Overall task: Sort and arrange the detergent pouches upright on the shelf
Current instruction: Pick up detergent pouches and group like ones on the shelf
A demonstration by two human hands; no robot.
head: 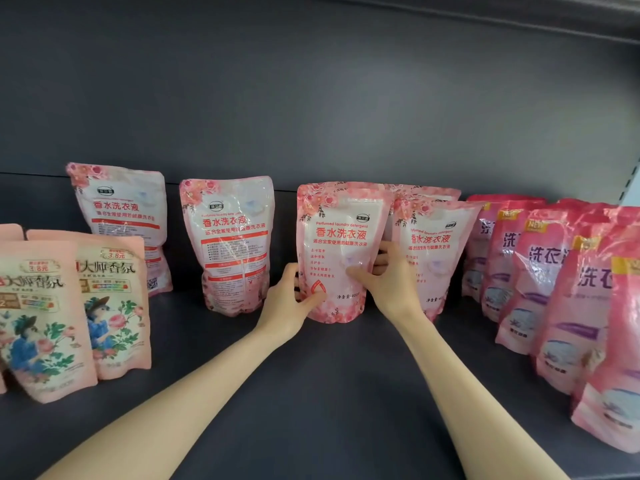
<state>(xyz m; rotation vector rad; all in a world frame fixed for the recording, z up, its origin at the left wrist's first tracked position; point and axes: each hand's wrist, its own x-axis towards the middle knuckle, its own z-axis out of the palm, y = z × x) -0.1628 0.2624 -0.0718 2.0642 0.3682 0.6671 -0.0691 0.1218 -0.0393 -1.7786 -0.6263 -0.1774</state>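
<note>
Pale pink rose-printed pouches (pixel 341 251), deeper pink-and-purple pouches (pixel 540 275), dark grey shelf (pixel 311 393).

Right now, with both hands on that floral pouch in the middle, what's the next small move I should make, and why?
Probably set the held floral pouch square on the shelf and let go. The left hand and right hand grip its sides, it already stands upright facing front, and it sits beside a matching pouch. After that, the two back-facing pouches further left look like they need turning.
</note>
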